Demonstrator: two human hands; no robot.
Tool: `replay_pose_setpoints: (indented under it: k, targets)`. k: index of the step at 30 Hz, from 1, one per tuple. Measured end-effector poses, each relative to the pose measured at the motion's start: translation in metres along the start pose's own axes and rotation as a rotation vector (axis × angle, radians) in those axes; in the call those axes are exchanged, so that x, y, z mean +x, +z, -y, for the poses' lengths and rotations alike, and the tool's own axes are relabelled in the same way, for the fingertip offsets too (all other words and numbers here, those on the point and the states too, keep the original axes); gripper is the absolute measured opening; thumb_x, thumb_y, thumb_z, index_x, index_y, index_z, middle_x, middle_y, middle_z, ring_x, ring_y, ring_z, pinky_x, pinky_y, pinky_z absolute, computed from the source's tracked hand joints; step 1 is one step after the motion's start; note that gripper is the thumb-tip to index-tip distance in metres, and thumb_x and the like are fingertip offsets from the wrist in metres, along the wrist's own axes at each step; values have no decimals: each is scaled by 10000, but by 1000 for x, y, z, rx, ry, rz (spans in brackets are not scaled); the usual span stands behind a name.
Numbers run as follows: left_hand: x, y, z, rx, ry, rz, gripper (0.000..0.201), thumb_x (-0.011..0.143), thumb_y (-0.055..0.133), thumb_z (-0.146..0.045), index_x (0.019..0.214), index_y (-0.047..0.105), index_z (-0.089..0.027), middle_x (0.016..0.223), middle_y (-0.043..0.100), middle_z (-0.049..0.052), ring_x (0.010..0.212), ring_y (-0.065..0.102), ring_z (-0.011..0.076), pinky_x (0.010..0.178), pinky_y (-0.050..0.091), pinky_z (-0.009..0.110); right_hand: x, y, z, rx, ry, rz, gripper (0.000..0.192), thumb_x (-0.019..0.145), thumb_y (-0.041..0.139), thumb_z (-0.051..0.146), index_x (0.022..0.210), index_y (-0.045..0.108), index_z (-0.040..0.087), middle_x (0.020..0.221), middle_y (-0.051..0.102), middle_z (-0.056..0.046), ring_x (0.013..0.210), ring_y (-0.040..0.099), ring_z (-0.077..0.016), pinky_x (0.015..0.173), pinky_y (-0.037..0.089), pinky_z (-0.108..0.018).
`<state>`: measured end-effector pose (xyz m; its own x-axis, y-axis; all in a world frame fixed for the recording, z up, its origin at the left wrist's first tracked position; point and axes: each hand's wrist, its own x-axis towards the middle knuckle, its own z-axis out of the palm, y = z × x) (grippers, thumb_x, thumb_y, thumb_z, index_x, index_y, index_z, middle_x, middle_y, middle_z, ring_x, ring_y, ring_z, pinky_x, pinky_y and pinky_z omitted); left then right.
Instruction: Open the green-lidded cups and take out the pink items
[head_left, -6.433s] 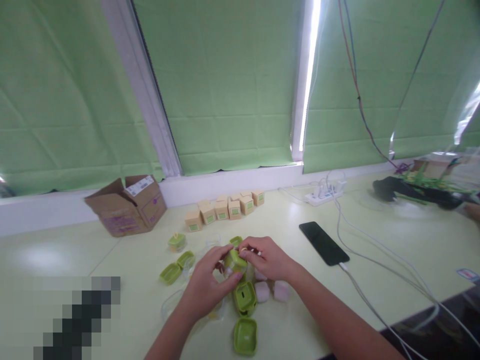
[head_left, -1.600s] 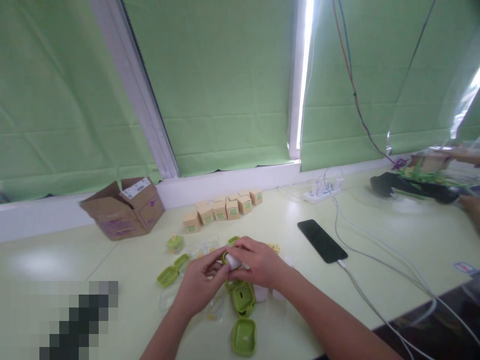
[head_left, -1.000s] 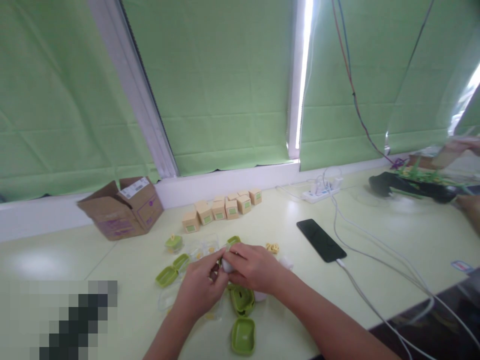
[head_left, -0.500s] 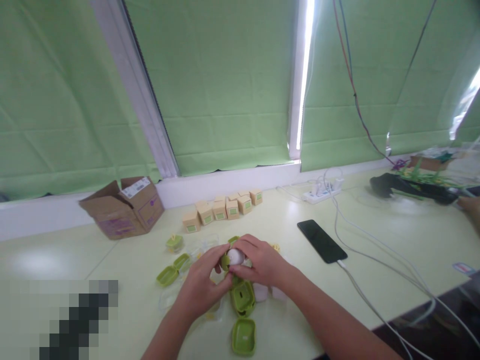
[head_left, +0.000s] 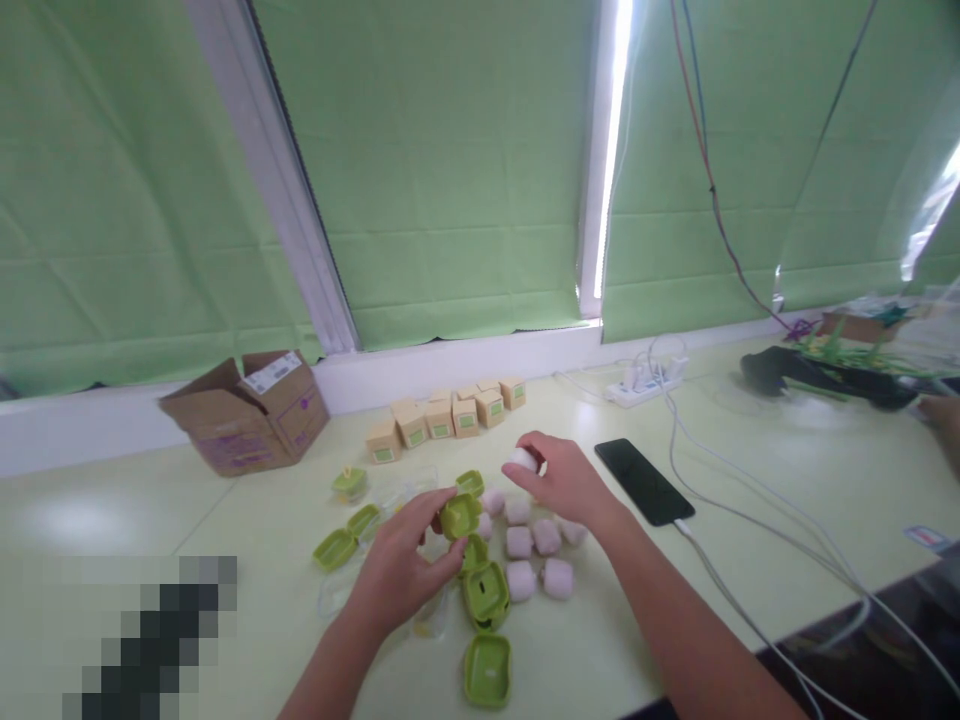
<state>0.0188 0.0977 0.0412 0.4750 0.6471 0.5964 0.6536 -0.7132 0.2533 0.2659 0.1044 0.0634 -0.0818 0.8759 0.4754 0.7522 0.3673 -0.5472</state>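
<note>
My left hand [head_left: 405, 560] is closed on a small green plastic case [head_left: 459, 516], its hollow side facing up. My right hand [head_left: 566, 478] pinches a small white rounded piece [head_left: 523, 459], raised to the right of that case and apart from it. Below my right hand, several pale pinkish-white rounded pieces [head_left: 519, 542] sit on the table in loose rows. Open green cases [head_left: 486, 592] stand in a line close to my left fingers, with a green shell [head_left: 487, 670] nearest me. An opened green case [head_left: 335, 550] lies to the left of my left hand.
Several small tan boxes [head_left: 439, 418] line the back, beside an open cardboard box [head_left: 262, 415]. Clear plastic pieces and a small green-lidded item [head_left: 349, 484] lie left. A phone [head_left: 643, 482] with its cable and a power strip [head_left: 645, 388] are right. Another person's hand [head_left: 941, 415] shows at far right.
My right hand has moved up and right with the white piece, away from the green case. The case stays in my left hand, and the pale pieces are now uncovered.
</note>
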Motion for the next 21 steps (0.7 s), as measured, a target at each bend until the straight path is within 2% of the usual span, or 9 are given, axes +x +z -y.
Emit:
replay_pose_setpoints:
  k: [5, 10, 13, 18, 21]
  targets:
    - [-1, 1, 1, -5, 5, 6, 448, 782, 607, -235, 1222, 532, -203, 1138, 649, 80, 762, 623, 150, 685, 534, 275, 3, -15, -33, -354, 278, 207, 405, 834, 496, 545, 841, 639, 166, 816, 668, -85, 761, 604, -193, 630, 368, -267]
    - [-1, 0, 1, 1, 6, 6, 463, 777, 616, -228, 1231, 523, -206, 1144, 645, 79, 748, 618, 147, 678, 528, 272, -1, -21, -49, -460, 486, 426, 460, 796, 504, 519, 951, 682, 124, 974, 683, -181, 886, 648, -285, 667, 429, -318]
    - [-1, -1, 0, -6, -2, 1, 468, 770, 621, -224, 1229, 529, -216, 1113, 656, 66, 701, 608, 137, 641, 519, 259, -2, -21, -52, -471, 546, 501, 465, 766, 537, 487, 986, 691, 108, 1013, 679, -203, 923, 650, -314, 681, 452, -339]
    - [-2, -1, 0, -11, 4, -3, 465, 773, 616, -227, 1230, 531, -212, 1115, 652, 67, 683, 598, 128, 613, 512, 246, -4, -24, -53, -451, 585, 572, 359, 747, 559, 402, 882, 719, 110, 805, 706, -179, 811, 677, -286, 662, 465, -337]
    - [-2, -1, 0, -10, 9, -12, 469, 769, 621, -234, 1229, 534, -211, 1110, 655, 67, 663, 594, 122, 605, 511, 245, -5, -25, -51, -437, 582, 603, 372, 740, 567, 444, 847, 723, 123, 738, 702, -157, 755, 680, -269, 650, 468, -333]
